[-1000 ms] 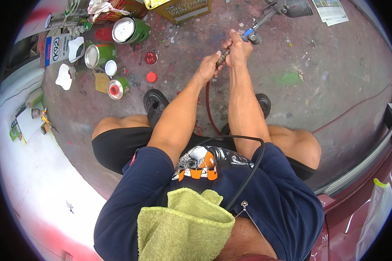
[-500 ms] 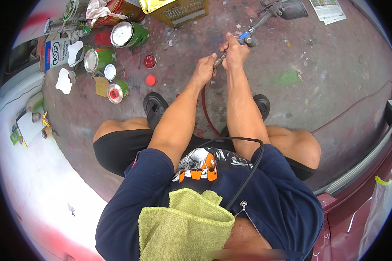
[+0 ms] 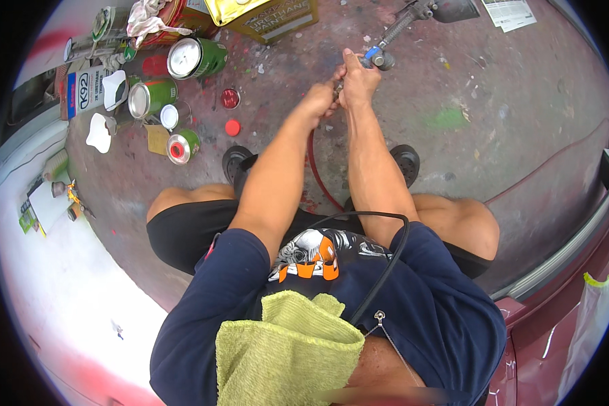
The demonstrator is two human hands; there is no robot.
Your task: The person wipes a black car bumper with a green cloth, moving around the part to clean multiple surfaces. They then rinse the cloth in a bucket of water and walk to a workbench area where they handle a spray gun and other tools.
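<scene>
A spray gun (image 3: 400, 30) with a grey ridged handle and a dark cup (image 3: 457, 9) points away from me, above the floor at the far middle. My right hand (image 3: 360, 82) is closed around the fitting at the handle's lower end, just below a blue part (image 3: 372, 53) and a small round metal knob (image 3: 384, 61). Close against it, my left hand (image 3: 320, 100) grips the hose coupler (image 3: 338, 88) at the end of a red air hose (image 3: 315, 166). Only a little of the coupler's metal shows between the fingers. The hose drops between my legs.
At left stand several paint cans, including a green can (image 3: 197, 58), a smaller open can (image 3: 183, 147) and a thinner tin (image 3: 86, 91). A red cap (image 3: 233, 127) lies on the floor. A yellow tin (image 3: 271, 19) stands beyond. Maroon car bodywork (image 3: 551, 325) borders the right.
My hands have come closer together, hiding more of the metal coupler between them. The gun and hands have shifted slightly left in the picture, as the view has moved a little.
</scene>
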